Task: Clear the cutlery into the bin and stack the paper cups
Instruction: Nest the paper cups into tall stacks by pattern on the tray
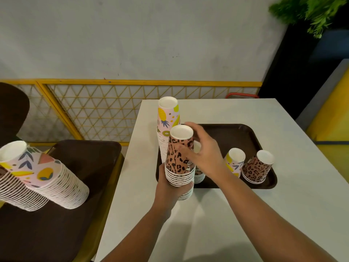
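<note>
Both bare forearms reach forward, the left hand (171,188) cupped from below with its fingers (188,186) curled closed, the right hand (204,154) arched above it, fingers spread and bent.

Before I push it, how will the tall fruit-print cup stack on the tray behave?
The tall fruit-print stack is narrow for its height, so a push near the top would probably tip it. It is nested paper cups, so likely light. It stands at the edge of the brown tray, so it could fall off towards the table.
</note>
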